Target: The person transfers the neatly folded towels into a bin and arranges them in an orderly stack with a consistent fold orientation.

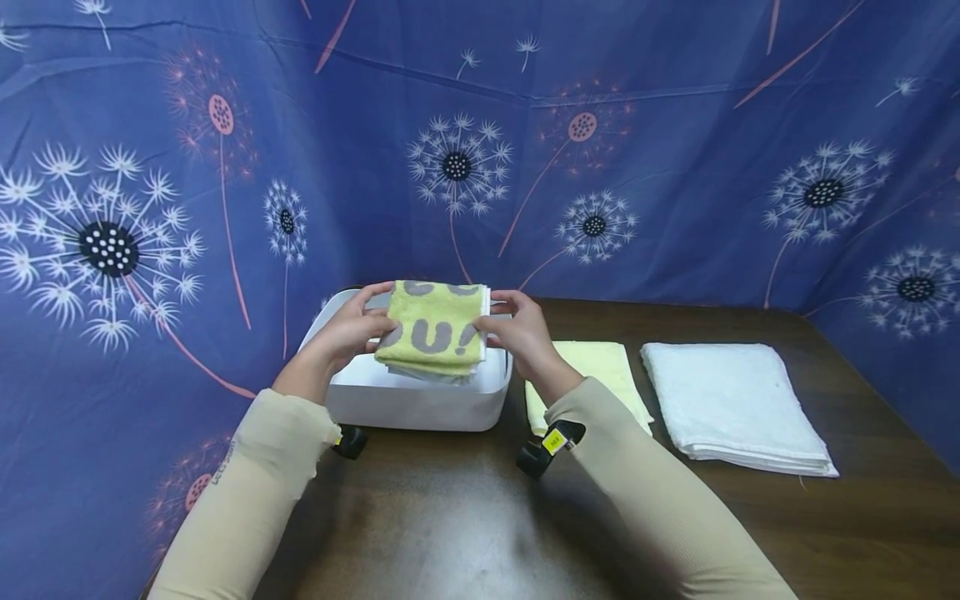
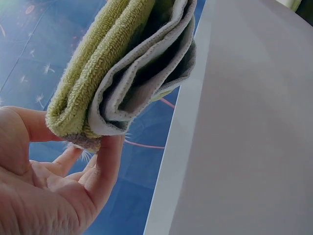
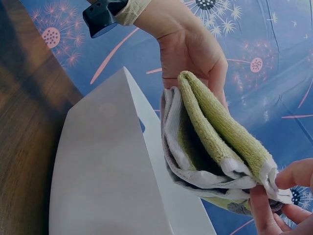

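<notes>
A folded green towel (image 1: 432, 329) with grey markings is held up between both hands, above a white bin (image 1: 420, 408). At its left side my left hand (image 1: 348, 329) grips the edge, thumb on the front. My right hand (image 1: 522, 333) pinches the opposite edge in the same way. In the left wrist view, the towel (image 2: 98, 68) shows stacked layers with pale hems facing the bin. Seen from the right wrist, my right fingers (image 3: 264, 210) hold the hemmed corner, and the left hand (image 3: 193, 54) is partly hidden behind the towel.
Right of the bin lies a pale yellow folded cloth (image 1: 600, 371), partly covered by my right arm. Farther right a thick white folded towel (image 1: 738, 408) rests on the dark wooden table (image 1: 450, 517). A blue dandelion-print curtain (image 1: 480, 83) hangs behind and at the sides.
</notes>
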The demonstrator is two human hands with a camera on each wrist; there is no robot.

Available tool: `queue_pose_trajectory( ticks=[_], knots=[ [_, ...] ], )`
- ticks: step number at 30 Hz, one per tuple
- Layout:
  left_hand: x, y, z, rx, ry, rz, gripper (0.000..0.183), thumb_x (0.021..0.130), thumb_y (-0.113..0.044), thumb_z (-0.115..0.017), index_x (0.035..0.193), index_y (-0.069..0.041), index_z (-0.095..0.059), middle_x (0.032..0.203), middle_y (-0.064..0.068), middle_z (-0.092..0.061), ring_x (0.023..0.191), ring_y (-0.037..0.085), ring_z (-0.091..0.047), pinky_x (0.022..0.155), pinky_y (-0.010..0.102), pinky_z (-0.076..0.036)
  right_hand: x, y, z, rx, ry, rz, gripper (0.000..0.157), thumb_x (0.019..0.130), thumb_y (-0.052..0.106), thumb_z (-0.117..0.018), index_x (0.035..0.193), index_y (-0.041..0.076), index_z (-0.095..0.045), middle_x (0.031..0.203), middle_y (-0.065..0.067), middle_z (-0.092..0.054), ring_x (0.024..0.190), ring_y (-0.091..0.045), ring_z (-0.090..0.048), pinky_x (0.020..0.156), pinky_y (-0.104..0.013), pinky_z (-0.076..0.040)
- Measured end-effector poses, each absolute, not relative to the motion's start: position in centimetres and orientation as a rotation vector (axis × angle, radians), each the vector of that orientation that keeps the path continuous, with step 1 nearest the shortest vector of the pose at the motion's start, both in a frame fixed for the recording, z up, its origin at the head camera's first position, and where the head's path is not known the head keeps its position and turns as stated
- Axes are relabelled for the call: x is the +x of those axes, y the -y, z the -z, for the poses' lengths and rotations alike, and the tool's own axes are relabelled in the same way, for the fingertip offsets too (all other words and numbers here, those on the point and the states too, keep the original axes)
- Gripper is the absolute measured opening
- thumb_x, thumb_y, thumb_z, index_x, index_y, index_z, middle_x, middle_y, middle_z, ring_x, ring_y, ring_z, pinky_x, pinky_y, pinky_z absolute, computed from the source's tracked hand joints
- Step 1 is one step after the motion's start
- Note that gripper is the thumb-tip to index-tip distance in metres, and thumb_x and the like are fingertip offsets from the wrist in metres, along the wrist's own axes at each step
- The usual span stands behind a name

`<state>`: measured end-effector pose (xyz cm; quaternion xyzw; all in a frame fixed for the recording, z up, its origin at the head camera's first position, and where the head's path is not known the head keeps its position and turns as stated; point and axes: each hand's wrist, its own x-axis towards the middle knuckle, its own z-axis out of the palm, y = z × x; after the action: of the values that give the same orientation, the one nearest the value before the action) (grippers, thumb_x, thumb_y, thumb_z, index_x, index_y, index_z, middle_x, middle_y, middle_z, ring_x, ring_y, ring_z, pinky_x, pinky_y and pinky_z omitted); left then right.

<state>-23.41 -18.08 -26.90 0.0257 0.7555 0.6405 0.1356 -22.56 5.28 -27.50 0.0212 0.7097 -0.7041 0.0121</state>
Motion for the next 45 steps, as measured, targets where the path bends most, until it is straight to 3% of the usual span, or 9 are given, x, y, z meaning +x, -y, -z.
queue_pose_trajectory(
  ticks=[7,23,34,39,45],
  knots=[
    [-23.8,18.2,27.0,0.042,-2.204,-1.815,0.072,0.091,0.003,-0.048,0.150,-0.019,-0.013,0.149,0.023,-0.019,0.109,0.026,-0.050,0.070,0.027,-0.049,-22.9,-5.0,27.6,0.087,-2.190,2.195,0.049,0.078,-0.007,-0.065,0.124,-0.001,-0.050,0.106,-0.016,-0.051,0.080,-0.022,-0.056,0.069,-0.034,-0.054],
    [-24.4,18.5,26.9,0.002,-2.277,-1.705,0.071,0.091,0.002,-0.048,0.150,-0.017,-0.013,0.147,0.022,-0.025,0.118,0.033,-0.045,0.079,0.035,-0.047,-23.5,-4.2,27.9,0.110,-2.143,2.184,0.051,0.078,-0.008,-0.064,0.126,-0.001,-0.048,0.104,-0.016,-0.049,0.081,-0.023,-0.056,0.072,-0.035,-0.054],
    [-25.1,18.8,27.2,0.009,-2.318,-1.652,0.072,0.089,0.003,-0.047,0.150,-0.014,-0.012,0.144,0.025,-0.029,0.104,0.027,-0.050,0.070,0.029,-0.048,-24.2,-3.8,28.1,0.117,-2.123,2.170,0.052,0.078,-0.009,-0.063,0.126,-0.002,-0.047,0.105,-0.016,-0.049,0.081,-0.022,-0.056,0.073,-0.035,-0.054],
    [-25.5,19.1,27.1,0.007,-2.304,-1.624,0.072,0.090,0.002,-0.047,0.150,-0.015,-0.010,0.148,0.025,-0.017,0.116,0.034,-0.044,0.077,0.035,-0.047,-24.6,-3.6,28.0,0.117,-2.106,2.155,0.051,0.078,-0.008,-0.062,0.127,-0.003,-0.046,0.108,-0.017,-0.050,0.084,-0.023,-0.057,0.074,-0.036,-0.053],
    [-25.7,19.4,27.1,-0.018,-2.278,-1.595,0.073,0.091,0.001,-0.047,0.151,-0.016,-0.008,0.151,0.023,-0.012,0.124,0.037,-0.037,0.087,0.041,-0.044,-25.1,-3.2,28.2,0.112,-2.096,2.124,0.051,0.079,-0.007,-0.059,0.127,-0.003,-0.045,0.100,-0.014,-0.051,0.074,-0.019,-0.057,0.073,-0.035,-0.053]
  ],
)
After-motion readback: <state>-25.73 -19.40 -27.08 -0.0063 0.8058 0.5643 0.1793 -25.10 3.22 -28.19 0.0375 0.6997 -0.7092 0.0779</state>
